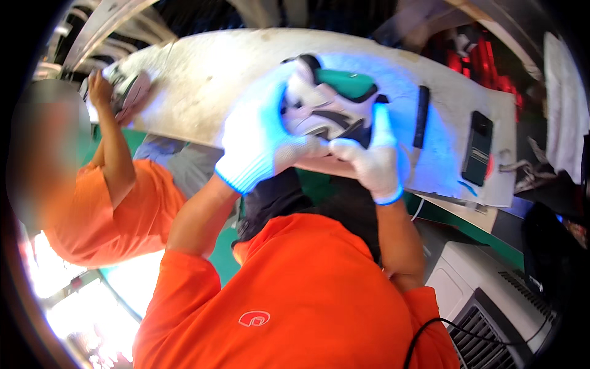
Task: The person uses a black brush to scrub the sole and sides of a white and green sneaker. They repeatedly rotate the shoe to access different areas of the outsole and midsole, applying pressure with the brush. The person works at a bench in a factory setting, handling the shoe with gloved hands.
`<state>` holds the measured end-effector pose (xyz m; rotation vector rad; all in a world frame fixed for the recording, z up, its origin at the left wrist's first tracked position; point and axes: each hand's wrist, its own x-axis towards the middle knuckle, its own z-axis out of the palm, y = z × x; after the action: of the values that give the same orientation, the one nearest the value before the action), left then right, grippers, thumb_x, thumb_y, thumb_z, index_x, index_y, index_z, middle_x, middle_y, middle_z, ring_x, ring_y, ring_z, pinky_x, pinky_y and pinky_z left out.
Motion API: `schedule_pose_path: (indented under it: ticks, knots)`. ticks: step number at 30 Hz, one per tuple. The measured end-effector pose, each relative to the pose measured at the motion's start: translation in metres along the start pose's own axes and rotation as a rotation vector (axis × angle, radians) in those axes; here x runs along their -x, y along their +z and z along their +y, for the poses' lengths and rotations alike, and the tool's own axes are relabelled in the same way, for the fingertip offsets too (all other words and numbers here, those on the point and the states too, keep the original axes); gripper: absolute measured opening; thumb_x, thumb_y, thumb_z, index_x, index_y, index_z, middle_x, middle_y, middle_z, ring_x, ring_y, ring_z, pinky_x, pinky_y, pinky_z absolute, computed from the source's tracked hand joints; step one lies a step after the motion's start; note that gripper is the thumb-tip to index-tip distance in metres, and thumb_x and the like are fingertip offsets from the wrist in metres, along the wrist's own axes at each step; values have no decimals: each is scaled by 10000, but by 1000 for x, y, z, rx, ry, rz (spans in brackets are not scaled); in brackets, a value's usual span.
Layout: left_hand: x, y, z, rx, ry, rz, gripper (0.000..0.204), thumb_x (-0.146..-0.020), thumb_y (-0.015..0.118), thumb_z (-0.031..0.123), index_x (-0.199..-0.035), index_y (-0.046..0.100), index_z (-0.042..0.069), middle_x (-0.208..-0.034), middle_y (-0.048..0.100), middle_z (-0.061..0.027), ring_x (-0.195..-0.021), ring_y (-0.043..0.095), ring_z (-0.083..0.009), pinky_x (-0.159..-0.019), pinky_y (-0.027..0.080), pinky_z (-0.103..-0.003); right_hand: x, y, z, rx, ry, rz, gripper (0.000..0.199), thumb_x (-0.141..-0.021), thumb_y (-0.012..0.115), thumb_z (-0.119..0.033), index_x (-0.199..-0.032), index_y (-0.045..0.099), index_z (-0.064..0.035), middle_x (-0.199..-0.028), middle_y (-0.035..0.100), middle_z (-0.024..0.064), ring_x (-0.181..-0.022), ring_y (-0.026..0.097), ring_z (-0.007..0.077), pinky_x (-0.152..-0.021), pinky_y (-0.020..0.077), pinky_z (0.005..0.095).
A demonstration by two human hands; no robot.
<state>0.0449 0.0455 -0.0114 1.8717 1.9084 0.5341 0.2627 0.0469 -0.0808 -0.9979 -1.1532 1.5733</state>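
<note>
Fingers (pixel 382 126): closed around a shoe (pixel 326 111) from both sides; the thumbs of the white-gloved left hand (pixel 255 138) and right hand (pixel 373 157) come in along its near edge, tips close together; the left hand's other fingers are washed out by glare, so how they lie I cannot tell

Table (pixel 190 80): long, pale and worn, lit blue around the shoe

Co-worker (pixel 123 209): in orange, at the left, one bare hand (pixel 99 91) at another shoe (pixel 135 95)

Grey-white machine (pixel 476 270): beside the person, lower right, below the table

Shoe in hand: held between the two hands at the table's near edge; whether it rests on the table is unclear

Progress: as I judge it, the pale panels, dark stripes (pixel 335 117) and green part (pixel 349 83) look joined; what is left to do does not show

Direction: the long axis seems to run left to right, a patterned side facing up; which end is the toe I cannot tell

Phone (pixel 478 147): dark, flat, right end of the table

Black bar (pixel 422 117): between shoe and phone, lengthwise away from the person

Blue scrap (pixel 467 188): just beside the phone's near end
</note>
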Motion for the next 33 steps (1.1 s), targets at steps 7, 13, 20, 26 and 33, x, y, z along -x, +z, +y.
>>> schedule_pose_path:
  ticks: [7,13,20,26,33]
  knots:
    - [-5,-4,3,223,203,72,717,-681,1015,368,-1270,718,87,-1178,758,-178,-1103,753,-408,-962,599,-459,-19,-31,26,429,-268,108,705,-956,899,-335,-1467,615,59,-1251,768,207,-1118,750,306,-988,596,416]
    - [5,12,-8,216,297,203,1046,-702,1008,302,-1591,553,-10,-1369,741,-266,-1227,755,-427,-1050,610,-487,-44,-82,13,1257,-447,806,491,-964,834,-319,-1330,714,-15,-1228,753,239,-1136,714,465,-974,572,577]
    - [33,32,-27,-253,480,271,1389,-648,1019,283,-1757,248,-41,-1653,512,-310,-1449,557,-519,-1222,467,-543,-36,-77,16,1057,-69,609,674,-900,799,-203,-1511,576,-30,-1169,764,244,-1072,750,461,-925,597,565]
    - [-3,26,-19,-258,345,105,1311,-693,984,259,-1762,274,-9,-1588,603,-275,-1322,666,-489,-1126,547,-518,-15,-83,24,846,-266,647,519,-888,843,-232,-1368,723,-76,-1174,799,206,-1071,773,419,-912,610,542]
    - [-48,-2,3,-314,253,-133,1109,-689,974,385,-1634,534,8,-1410,729,-271,-1227,744,-456,-1039,604,-509,-26,-76,51,417,-496,615,547,-928,839,-209,-1408,698,12,-1236,797,231,-1144,782,360,-998,604,459]
